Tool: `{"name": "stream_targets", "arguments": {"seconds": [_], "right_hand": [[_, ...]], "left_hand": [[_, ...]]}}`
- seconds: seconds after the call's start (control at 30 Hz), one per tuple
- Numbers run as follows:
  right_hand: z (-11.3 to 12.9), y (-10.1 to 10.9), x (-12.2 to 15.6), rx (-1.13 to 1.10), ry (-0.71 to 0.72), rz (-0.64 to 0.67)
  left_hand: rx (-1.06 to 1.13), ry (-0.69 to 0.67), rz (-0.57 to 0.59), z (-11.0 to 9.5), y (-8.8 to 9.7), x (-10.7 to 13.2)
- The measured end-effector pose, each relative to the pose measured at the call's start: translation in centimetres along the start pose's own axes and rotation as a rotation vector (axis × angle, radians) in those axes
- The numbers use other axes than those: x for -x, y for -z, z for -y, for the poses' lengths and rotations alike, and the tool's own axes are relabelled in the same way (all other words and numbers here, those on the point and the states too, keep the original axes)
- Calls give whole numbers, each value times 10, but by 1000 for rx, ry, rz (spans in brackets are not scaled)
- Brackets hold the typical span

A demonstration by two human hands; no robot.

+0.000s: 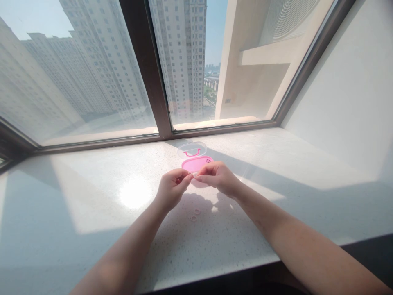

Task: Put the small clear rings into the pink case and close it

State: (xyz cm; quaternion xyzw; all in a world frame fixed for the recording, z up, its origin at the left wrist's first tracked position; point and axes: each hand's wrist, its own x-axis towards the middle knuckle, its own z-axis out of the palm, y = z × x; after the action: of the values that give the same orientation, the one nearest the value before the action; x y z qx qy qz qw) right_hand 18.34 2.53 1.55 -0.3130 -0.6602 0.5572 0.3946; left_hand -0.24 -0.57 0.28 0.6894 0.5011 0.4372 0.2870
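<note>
My left hand point(175, 186) and my right hand point(220, 178) meet near the middle of the view, thumb and fingers pinched. A small whitish piece point(194, 175) is between their fingertips; its kind is too small to make out. Just beyond and partly behind the hands lies a pink oval case point(195, 163), its front part covered by my fingers. The clear lid point(192, 150) with a pink curved handle lies open at the far side. Nearer to me, two small pale pink rings, an upper ring point(197, 212) and a lower ring point(193, 218), lie flat in the hands' shadow.
The speckled white windowsill point(101, 194) carries all of this, with bright glare at left. Its front edge drops off to a dark area below. Large windows with a dark frame point(166, 130) stand behind, and a white wall point(344, 102) rises at right.
</note>
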Motion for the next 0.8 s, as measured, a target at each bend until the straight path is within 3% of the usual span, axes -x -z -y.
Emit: {"name": "stream_targets", "arguments": {"seconds": [0.4,0.8], "right_hand": [[-3,1,0,39,40,21],[-6,2,0,202,77,1]], "left_hand": [[-205,-146,34,2,-2,-1],[-252,-180,1,2,-2,-2]]}}
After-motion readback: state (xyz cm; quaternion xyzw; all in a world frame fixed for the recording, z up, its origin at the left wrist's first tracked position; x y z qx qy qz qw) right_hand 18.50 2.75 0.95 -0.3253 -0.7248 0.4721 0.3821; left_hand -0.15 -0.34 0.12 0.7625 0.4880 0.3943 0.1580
